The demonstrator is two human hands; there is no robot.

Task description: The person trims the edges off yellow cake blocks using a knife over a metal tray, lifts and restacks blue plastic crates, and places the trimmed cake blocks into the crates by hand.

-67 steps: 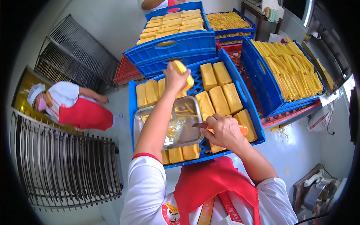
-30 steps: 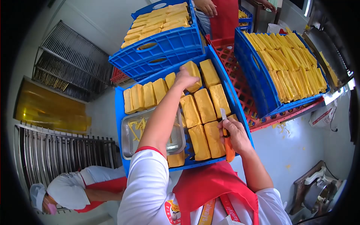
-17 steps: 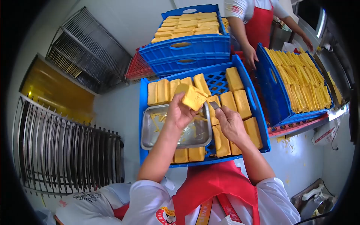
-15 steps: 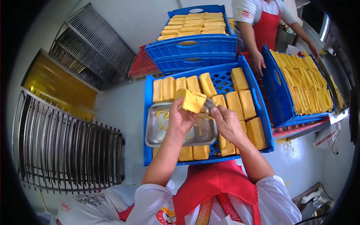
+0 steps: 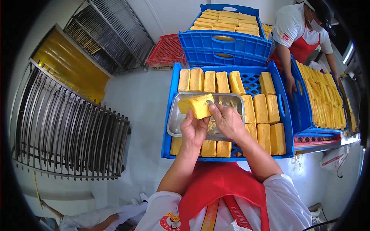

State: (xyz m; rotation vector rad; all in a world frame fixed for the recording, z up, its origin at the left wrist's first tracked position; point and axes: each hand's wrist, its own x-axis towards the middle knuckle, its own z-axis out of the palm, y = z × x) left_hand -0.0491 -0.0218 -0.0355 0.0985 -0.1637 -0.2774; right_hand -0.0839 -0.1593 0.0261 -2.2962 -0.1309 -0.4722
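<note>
My left hand (image 5: pixel 194 133) is closed around a yellow bread loaf (image 5: pixel 201 107), holding it up above a metal pan with one end facing me. In my right hand (image 5: pixel 230 121) is a small knife (image 5: pixel 210 102), its short visible blade against the right edge of that end; the fingers hide its handle. Crumbs and thin yellow trimmings lie in the metal pan (image 5: pixel 174 129). The pan rests in a blue crate (image 5: pixel 166 144), among upright rows of similar loaves (image 5: pixel 260 109).
Stacked blue crates (image 5: pixel 227 48) of loaves stand behind. At right, a co-worker (image 5: pixel 296 42) in a red apron reaches to a crate of yellow slices (image 5: pixel 322 98). A metal rack (image 5: pixel 73 127) and a red crate (image 5: pixel 167 52) are at left; another person (image 5: pixel 104 217) is low left.
The knife has moved from beside the loaf onto the edge of its end. My view has shifted, so the crates appear farther right. The person at lower left is now farther from me.
</note>
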